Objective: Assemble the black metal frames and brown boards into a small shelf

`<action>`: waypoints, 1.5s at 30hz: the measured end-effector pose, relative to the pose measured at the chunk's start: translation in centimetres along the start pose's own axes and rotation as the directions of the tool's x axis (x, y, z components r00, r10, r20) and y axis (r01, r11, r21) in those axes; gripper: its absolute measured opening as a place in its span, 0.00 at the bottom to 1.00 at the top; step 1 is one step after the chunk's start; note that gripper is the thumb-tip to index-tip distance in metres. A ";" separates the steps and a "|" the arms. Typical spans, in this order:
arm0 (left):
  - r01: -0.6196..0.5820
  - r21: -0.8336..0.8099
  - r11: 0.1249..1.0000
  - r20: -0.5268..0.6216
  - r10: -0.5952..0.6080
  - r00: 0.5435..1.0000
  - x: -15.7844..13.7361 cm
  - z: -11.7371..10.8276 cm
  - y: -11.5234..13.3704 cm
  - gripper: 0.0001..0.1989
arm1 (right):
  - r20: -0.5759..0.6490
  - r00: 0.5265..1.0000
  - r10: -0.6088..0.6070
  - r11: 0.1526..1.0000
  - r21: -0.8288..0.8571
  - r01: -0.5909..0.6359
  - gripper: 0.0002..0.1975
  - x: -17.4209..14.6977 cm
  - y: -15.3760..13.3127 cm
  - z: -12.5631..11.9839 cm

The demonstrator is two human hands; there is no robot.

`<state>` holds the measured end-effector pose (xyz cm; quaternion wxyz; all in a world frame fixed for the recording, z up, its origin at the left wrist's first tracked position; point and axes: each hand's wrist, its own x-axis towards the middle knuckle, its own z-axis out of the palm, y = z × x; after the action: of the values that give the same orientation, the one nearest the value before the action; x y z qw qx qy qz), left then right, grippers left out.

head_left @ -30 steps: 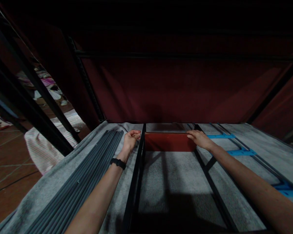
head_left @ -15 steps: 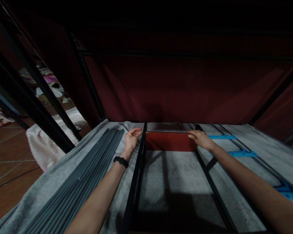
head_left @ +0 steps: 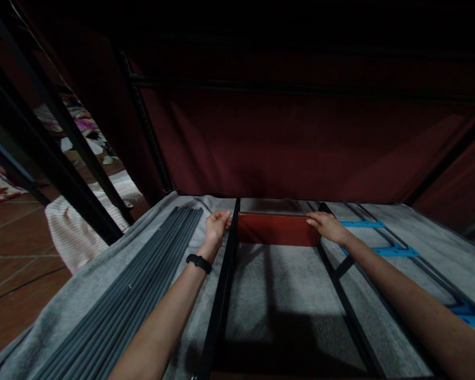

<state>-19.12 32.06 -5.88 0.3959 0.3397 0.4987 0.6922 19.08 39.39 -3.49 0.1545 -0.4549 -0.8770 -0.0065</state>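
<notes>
A reddish-brown board (head_left: 277,230) stands on edge between the two long black rails of a frame. My right hand (head_left: 325,226) is closed on its upper right corner, fingers over the top edge beside the right rail (head_left: 350,316). My left hand (head_left: 217,228), with a black band on the wrist, is at the outer side of the left rail (head_left: 221,295), near the board's left end. Its thumb and fingertips are pinched together. Whatever they hold there, if anything, is too small to make out.
A bundle of grey rods (head_left: 134,285) lies left of the frame on a grey blanket (head_left: 277,274). Blue brackets (head_left: 396,250) with dark rods lie to the right. Dark red cloth (head_left: 293,148) hangs behind, and black posts (head_left: 51,137) stand at left.
My left fingertips have drawn in and closed into a pinch against the left rail. My right hand stays on the board, and the view has shifted slightly.
</notes>
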 end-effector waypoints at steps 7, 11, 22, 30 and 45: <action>0.038 -0.084 0.996 0.101 -0.029 0.994 -0.8 -0.2 1.2 0.21 | -0.010 1.000 0.017 1.000 0.005 -0.017 0.16 0.1 0.2 0.2; 0.050 -0.011 0.999 0.017 -0.050 0.999 -0.9 0.3 0.6 0.18 | -0.008 1.000 0.015 1.000 -0.012 -0.015 0.17 0.1 0.1 0.2; 0.145 -0.088 0.985 0.014 -0.145 0.989 -0.7 0.3 0.8 0.15 | -0.006 1.000 0.009 1.000 -0.015 -0.009 0.16 0.1 -0.1 -0.1; 0.088 -0.148 0.985 0.062 -0.079 0.995 -1.1 0.5 1.0 0.20 | 0.002 1.000 0.014 1.000 -0.027 -0.014 0.16 0.2 0.3 0.2; 0.081 -0.093 0.992 -0.008 -0.082 0.997 -1.5 1.3 0.9 0.16 | -0.008 1.000 0.029 0.999 -0.019 -0.029 0.17 0.0 0.0 -0.1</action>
<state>-17.45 31.10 -4.82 0.4360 0.2962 0.4819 0.7000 19.06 39.36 -3.43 0.1535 -0.4688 -0.8697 -0.0141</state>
